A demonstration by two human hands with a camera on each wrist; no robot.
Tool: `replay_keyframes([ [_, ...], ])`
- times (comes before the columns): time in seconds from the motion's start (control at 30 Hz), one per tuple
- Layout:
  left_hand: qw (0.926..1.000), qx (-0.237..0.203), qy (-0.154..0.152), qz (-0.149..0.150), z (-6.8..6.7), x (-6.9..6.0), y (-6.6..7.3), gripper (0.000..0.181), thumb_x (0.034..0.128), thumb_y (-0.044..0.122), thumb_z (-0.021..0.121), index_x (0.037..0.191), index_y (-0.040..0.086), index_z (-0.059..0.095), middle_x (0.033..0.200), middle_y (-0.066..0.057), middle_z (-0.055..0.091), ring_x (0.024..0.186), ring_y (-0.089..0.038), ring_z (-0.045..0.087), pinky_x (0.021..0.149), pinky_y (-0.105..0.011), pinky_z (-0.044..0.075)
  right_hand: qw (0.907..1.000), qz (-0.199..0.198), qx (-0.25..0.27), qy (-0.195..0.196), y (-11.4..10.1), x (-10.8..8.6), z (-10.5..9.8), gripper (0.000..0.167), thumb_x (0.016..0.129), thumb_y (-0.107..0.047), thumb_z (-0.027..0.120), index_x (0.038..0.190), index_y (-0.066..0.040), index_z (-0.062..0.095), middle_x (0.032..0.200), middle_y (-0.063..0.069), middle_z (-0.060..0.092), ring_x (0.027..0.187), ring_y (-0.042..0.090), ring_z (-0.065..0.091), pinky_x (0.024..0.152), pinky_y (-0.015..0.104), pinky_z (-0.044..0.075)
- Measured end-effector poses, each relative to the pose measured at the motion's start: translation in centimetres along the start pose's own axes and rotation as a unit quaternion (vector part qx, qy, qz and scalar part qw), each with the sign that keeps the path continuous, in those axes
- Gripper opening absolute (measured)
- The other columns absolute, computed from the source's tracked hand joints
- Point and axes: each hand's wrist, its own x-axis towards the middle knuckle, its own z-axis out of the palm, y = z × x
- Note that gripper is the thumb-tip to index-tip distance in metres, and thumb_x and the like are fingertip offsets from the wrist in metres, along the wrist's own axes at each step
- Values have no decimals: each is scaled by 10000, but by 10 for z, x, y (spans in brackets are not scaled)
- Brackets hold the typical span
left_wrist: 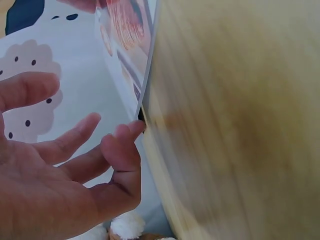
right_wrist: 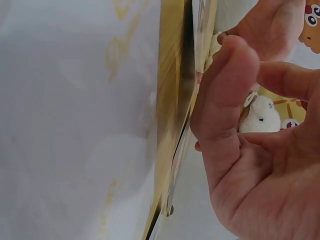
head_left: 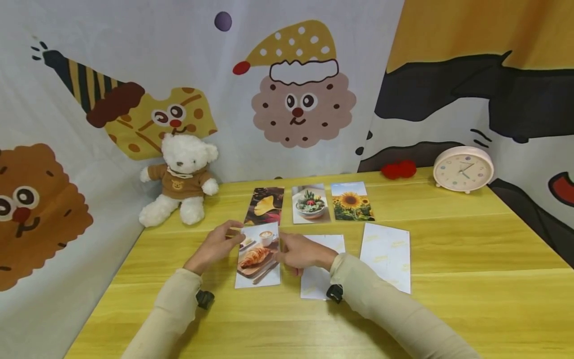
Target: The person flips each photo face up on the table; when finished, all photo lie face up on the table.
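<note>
A picture card of a croissant and coffee [head_left: 256, 259] lies face up on the yellow wooden table, its top edge against the ginkgo-leaf card. My left hand [head_left: 218, 245] is at its upper left edge, fingers spread. In the left wrist view the thumb [left_wrist: 122, 160] bends toward the corner of the croissant card [left_wrist: 132, 60]. My right hand [head_left: 305, 251] is at the card's right edge, above a white face-down card [head_left: 318, 286]. The right wrist view shows its thumb [right_wrist: 222, 100] extended beside the card edge; the fingertips are partly hidden.
Behind, cards with a ginkgo leaf [head_left: 265, 205], a cactus bowl [head_left: 311, 212] and a sunflower [head_left: 352, 200] form a row. Another white card [head_left: 385, 252] lies right. A teddy bear [head_left: 179, 179], red object [head_left: 399, 170] and clock [head_left: 463, 169] stand near the curtain.
</note>
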Motion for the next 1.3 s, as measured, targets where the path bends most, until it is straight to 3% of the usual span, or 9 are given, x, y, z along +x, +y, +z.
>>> replay_keyframes([
  [0.13, 9997, 230, -16, 97, 0, 0, -1, 430, 1018, 226, 557, 1391, 16, 516, 1309, -254, 634, 1220, -394, 603, 965, -484, 544, 10000, 58, -7, -79, 0, 0, 2, 520, 1029, -205, 532, 1487, -2, 391, 632, 152, 640, 393, 157, 535, 440, 350, 546],
  [0.27, 9990, 430, -9, 148, 0, 0, 0, 433, 1023, 230, 550, 1399, 18, 519, 1267, -235, 669, 1174, -369, 638, 942, -474, 555, 9998, 127, -94, -138, -2, 0, 3, 456, 1035, -246, 536, 1412, 0, 467, 533, 64, 580, 380, 153, 531, 450, 356, 539],
  [0.43, 9981, 595, -100, 153, 2, 3, 2, 458, 1029, 227, 536, 1426, 0, 509, 1291, -247, 665, 1179, -380, 653, 974, -500, 555, 9995, 170, -185, -182, -3, 1, 2, 257, 1043, -258, 526, 1096, -15, 595, 496, 15, 536, 377, 146, 528, 436, 327, 513],
  [0.5, 9977, 652, -126, 129, 3, 4, 2, 474, 1030, 226, 533, 1439, -11, 499, 1315, -253, 652, 1202, -388, 644, 992, -505, 549, 9994, 187, -196, -192, -3, 1, 2, 278, 1042, -260, 529, 967, -3, 605, 489, 11, 532, 374, 143, 525, 419, 308, 502],
  [0.8, 9954, 939, -85, 142, 4, 4, -1, 524, 1033, 247, 524, 1460, -52, 465, 1362, -259, 620, 1252, -399, 610, 1041, -514, 517, 9994, 213, -178, -198, -2, 5, 5, 434, 1042, -263, 534, 723, 22, 610, 456, 9, 519, 340, 133, 520, 391, 294, 502],
  [1.07, 9942, 1054, 49, 215, 4, 2, -3, 534, 1032, 246, 520, 1469, -53, 449, 1440, -267, 552, 1319, -431, 543, 1089, -555, 465, 9996, 232, -97, -99, 0, 5, 5, 326, 1035, -288, 554, 897, 4, 601, 537, 38, 573, 366, 138, 538, 430, 335, 544],
  [1.13, 9939, 1059, 155, 247, 5, -1, -2, 530, 1033, 253, 526, 1476, -27, 452, 1467, -261, 528, 1337, -439, 523, 1084, -565, 465, 9998, 211, 31, -45, 0, 3, 3, 274, 1036, -277, 554, 1048, -6, 591, 597, 82, 610, 386, 144, 552, 450, 362, 561],
  [1.23, 9957, 829, 229, 352, 7, -7, 5, 512, 1033, 246, 535, 1480, 8, 462, 1487, -248, 511, 1343, -440, 514, 1060, -562, 485, 9996, 161, 234, -17, 2, -3, -3, 446, 1042, -271, 544, 1388, 5, 491, 696, 151, 662, 435, 170, 601, 490, 382, 581],
  [1.3, 9980, 474, 146, 404, 11, -12, 11, 503, 1033, 244, 545, 1484, 33, 468, 1489, -226, 517, 1339, -423, 522, 1047, -547, 500, 9996, 61, 257, -34, 2, -8, -7, 539, 1046, -265, 534, 1509, -23, 400, 769, 178, 685, 498, 201, 645, 517, 382, 588],
])
